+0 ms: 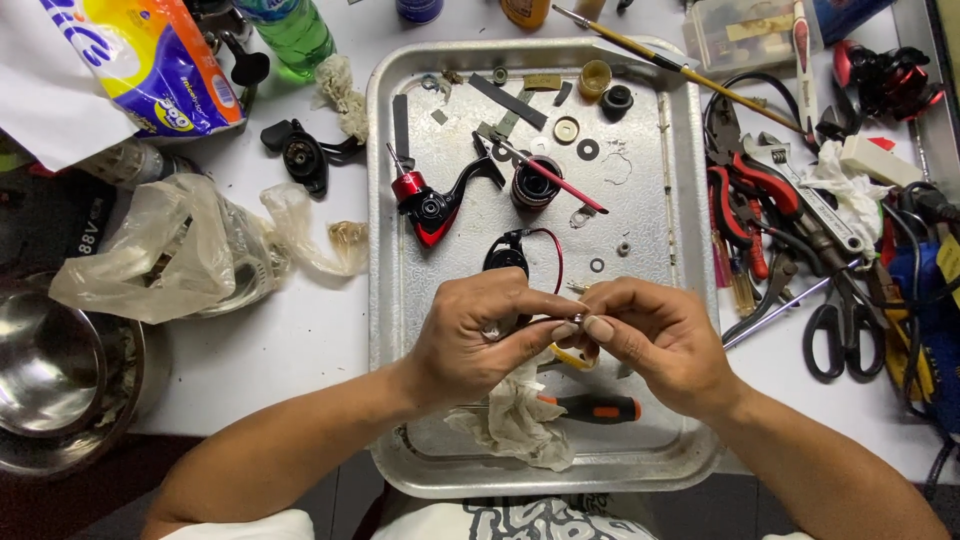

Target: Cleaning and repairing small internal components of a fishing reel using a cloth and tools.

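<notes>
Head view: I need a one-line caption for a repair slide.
Both hands, left hand and right hand, pinch a small metal part over a metal tray of reel parts.

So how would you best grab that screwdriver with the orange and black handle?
Probably by the handle of the screwdriver, coming from above. It lies flat on the metal tray, its thick handle exposed to the right, its tip end tucked under the crumpled rag.

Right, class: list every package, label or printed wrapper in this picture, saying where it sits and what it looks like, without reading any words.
Printed plastic pack: top left, soft bag, yellow, blue and white.
Green bottle: top edge beside the pack, translucent, pale label band.
Clear plastic box: top right, rectangular, see-through.
Crumpled clear bag: left of the metal tray, unprinted.
Dark object: far left, white markings on black.
No screens or signs.
</notes>
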